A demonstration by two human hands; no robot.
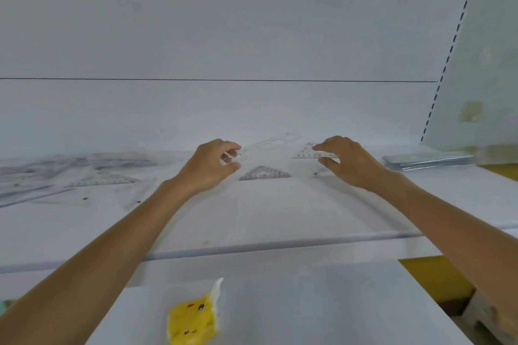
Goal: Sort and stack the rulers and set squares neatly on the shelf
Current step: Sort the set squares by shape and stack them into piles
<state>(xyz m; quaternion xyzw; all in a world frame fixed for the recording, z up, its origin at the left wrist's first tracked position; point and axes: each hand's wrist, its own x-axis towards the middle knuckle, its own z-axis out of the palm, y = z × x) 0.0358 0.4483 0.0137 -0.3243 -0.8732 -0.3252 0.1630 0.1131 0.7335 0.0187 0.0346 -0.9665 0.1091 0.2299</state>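
Both my hands reach onto a white shelf (252, 213). My left hand (211, 165) pinches the corner of a clear set square (269, 144) that stretches back and to the right. My right hand (346, 161) grips another clear set square (311, 152) by its marked edge, thumb below and fingers above. A small clear set square (265, 173) lies flat between the two hands. Several clear rulers and set squares (73, 176) lie scattered on the shelf's left part. A neat stack of clear rulers (429, 161) sits at the right end.
The shelf's back panel is plain white, and a slotted upright (454, 39) stands at the right. The front rail (252, 248) runs across below my forearms. A yellow cartoon packet (193, 319) lies on the lower shelf near me.
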